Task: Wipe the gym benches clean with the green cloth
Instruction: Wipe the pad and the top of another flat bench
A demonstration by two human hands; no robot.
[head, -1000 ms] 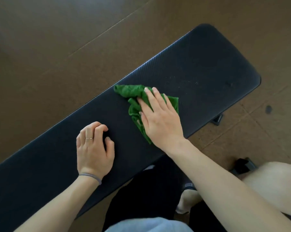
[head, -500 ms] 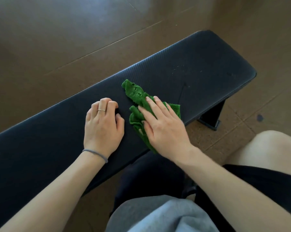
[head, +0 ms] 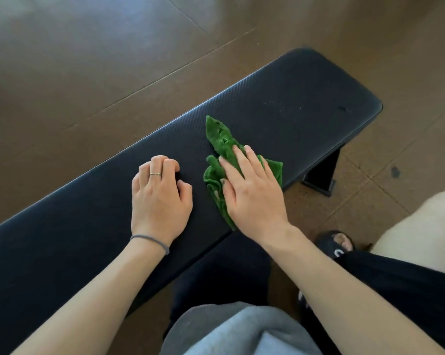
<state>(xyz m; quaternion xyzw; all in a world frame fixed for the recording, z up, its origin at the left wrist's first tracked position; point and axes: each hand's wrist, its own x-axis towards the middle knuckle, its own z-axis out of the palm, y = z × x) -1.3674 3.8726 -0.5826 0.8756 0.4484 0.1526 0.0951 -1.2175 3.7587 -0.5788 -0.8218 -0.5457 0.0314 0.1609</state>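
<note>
Green cloth (head: 220,139) under flat right hand (head: 252,193); curled, empty left hand (head: 160,198) on bench (head: 305,98).

Brown tiled floor (head: 88,60) with a dark spot (head: 395,171), black sandal (head: 335,244), grey shirt hem (head: 241,331)

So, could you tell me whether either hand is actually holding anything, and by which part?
Neither grips anything. The right hand presses flat on the near part of the green cloth; the left hand rests curled on the bench.
</note>
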